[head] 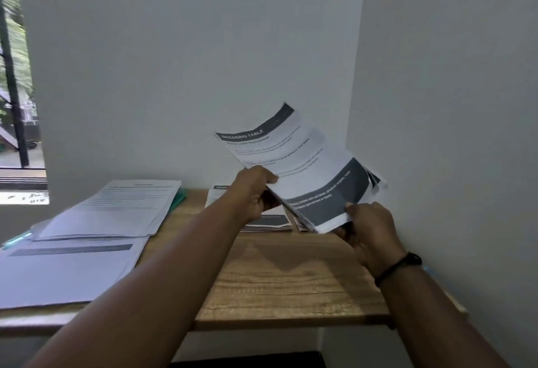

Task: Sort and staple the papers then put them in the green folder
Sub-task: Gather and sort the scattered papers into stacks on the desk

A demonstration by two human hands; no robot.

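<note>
Nearest the camera, the left hand [252,193] and right hand [368,230] both grip a tilted bundle of papers [305,172] above the wooden desk [276,277], fingers closed on its lower edges. The top sheet reads "DRESSING TABLE". Beneath lies a smaller stack [269,220]; farther left, more paper piles [107,213] cover what may be the green folder [179,197], only a corner showing.

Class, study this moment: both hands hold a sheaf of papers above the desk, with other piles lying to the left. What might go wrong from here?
1. The held sheaf is fanned and gripped only at its lower edge by the left hand and right hand; sheets may slip out.
2. The left piles overhang the desk and may slide off.
</note>
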